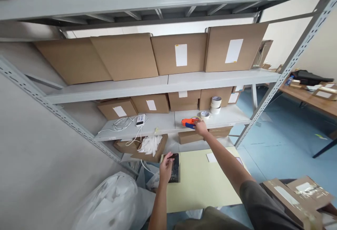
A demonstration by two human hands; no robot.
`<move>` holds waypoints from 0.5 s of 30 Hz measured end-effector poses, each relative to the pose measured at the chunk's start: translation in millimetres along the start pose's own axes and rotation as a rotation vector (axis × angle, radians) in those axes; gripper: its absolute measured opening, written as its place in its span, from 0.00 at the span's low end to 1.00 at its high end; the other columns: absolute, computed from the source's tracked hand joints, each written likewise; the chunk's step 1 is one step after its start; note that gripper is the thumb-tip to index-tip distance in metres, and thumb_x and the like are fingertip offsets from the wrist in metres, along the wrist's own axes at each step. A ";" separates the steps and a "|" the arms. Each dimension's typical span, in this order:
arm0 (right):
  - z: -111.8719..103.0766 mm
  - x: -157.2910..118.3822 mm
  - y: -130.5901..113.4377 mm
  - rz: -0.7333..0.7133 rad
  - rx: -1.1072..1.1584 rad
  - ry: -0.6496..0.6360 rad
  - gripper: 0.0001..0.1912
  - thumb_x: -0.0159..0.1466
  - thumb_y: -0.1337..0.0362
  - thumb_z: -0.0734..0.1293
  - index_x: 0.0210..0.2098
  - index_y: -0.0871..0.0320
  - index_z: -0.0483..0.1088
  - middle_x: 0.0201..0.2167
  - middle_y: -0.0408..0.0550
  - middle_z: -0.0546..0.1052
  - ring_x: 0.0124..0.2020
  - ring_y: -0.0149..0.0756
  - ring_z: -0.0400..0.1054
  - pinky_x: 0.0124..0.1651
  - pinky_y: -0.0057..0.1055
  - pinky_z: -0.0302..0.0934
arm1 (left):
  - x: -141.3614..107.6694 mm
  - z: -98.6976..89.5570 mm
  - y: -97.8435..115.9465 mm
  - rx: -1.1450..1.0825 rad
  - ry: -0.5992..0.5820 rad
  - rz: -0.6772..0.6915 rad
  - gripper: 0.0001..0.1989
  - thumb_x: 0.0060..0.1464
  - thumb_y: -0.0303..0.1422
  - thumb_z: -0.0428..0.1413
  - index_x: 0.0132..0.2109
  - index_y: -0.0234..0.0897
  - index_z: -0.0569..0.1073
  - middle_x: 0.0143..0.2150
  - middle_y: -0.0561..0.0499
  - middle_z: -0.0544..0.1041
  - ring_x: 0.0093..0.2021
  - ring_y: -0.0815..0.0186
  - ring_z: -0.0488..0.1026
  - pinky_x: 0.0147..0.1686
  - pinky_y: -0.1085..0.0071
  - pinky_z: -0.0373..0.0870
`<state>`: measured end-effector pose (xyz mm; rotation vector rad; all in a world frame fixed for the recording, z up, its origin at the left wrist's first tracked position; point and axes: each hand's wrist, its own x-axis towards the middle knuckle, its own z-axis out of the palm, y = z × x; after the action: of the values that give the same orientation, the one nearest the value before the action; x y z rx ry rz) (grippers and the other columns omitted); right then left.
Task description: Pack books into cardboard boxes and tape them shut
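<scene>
My right hand (201,127) reaches to a grey shelf and has its fingers round an orange and blue tool (189,122), which looks like a tape dispenser. Beside the tool sit white tape rolls (215,105), one pair stacked. Lower down, my left hand (166,166) rests at the left side of a dark flat package (175,170) with pale print, its fingers bent over the upper part. That package lies on the pale yellow tabletop (200,184). Whether the left fingers grip it is hard to make out.
Cardboard boxes (126,56) line the shelves. A power strip (140,120) with white cable lies on the lower shelf, above a box of white gloves (150,145). White plastic bags (110,202) stand at the lower left, taped cartons (286,196) at the lower right.
</scene>
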<state>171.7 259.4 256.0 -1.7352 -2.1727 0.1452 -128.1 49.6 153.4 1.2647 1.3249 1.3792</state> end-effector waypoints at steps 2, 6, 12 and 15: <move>11.6 -37.4 -7.3 -0.026 0.027 0.095 0.16 0.69 0.66 0.66 0.55 0.56 0.78 0.57 0.59 0.80 0.63 0.56 0.64 0.61 0.45 0.57 | -7.1 -12.2 -11.0 -0.023 -0.015 -0.006 0.34 0.61 0.58 0.60 0.64 0.40 0.77 0.60 0.36 0.81 0.49 0.53 0.84 0.54 0.56 0.80; 50.5 -120.7 -14.5 0.032 0.068 0.148 0.17 0.70 0.65 0.65 0.56 0.54 0.78 0.53 0.57 0.81 0.60 0.55 0.65 0.60 0.46 0.58 | -21.2 -25.9 -37.7 -0.069 -0.049 -0.040 0.36 0.59 0.61 0.60 0.63 0.39 0.77 0.58 0.36 0.82 0.46 0.55 0.84 0.52 0.56 0.81; 101.2 -231.7 -3.0 0.201 0.055 0.036 0.16 0.70 0.68 0.62 0.49 0.53 0.80 0.47 0.55 0.83 0.59 0.53 0.67 0.57 0.44 0.62 | -47.5 -17.7 -51.4 -0.065 -0.138 -0.127 0.39 0.57 0.62 0.60 0.63 0.38 0.77 0.57 0.36 0.82 0.45 0.56 0.84 0.51 0.58 0.81; 116.4 -273.6 17.2 0.281 0.068 -0.036 0.15 0.68 0.69 0.63 0.47 0.55 0.80 0.48 0.57 0.83 0.60 0.53 0.68 0.58 0.44 0.62 | -61.5 -7.0 -48.3 -0.059 -0.154 -0.142 0.37 0.59 0.61 0.58 0.63 0.37 0.77 0.57 0.36 0.82 0.46 0.57 0.84 0.51 0.58 0.80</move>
<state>199.0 17.0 85.0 -2.0032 -1.9133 0.3197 -129.2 -6.7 98.7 1.1888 1.2346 1.1890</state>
